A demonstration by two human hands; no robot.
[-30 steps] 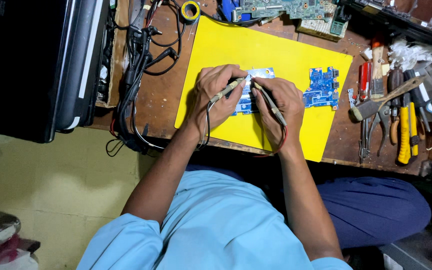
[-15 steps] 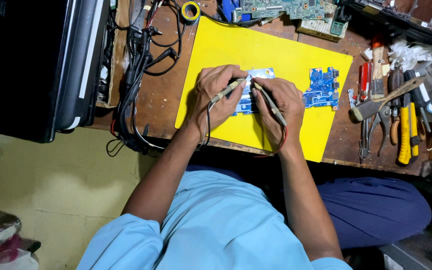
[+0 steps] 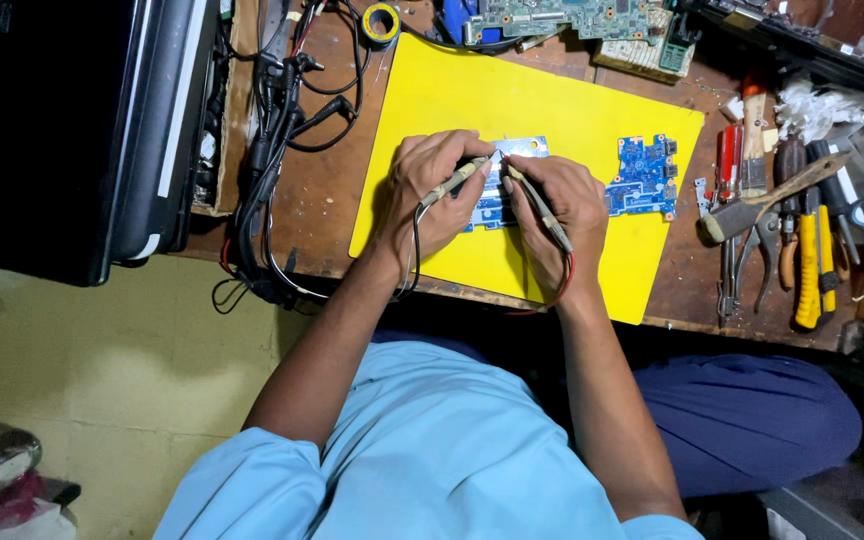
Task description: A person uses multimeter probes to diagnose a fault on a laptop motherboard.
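The blue circuit board [image 3: 497, 195] lies under both probes, left hand [image 3: 432, 190] and right hand [image 3: 562, 205] each gripping one.

most of the blue circuit board [image 3: 497, 195] is covered by the left hand [image 3: 432, 195] and right hand [image 3: 562, 205]. the probe tips are too small to be made out. the green board [image 3: 562, 18] is cut by the top edge.
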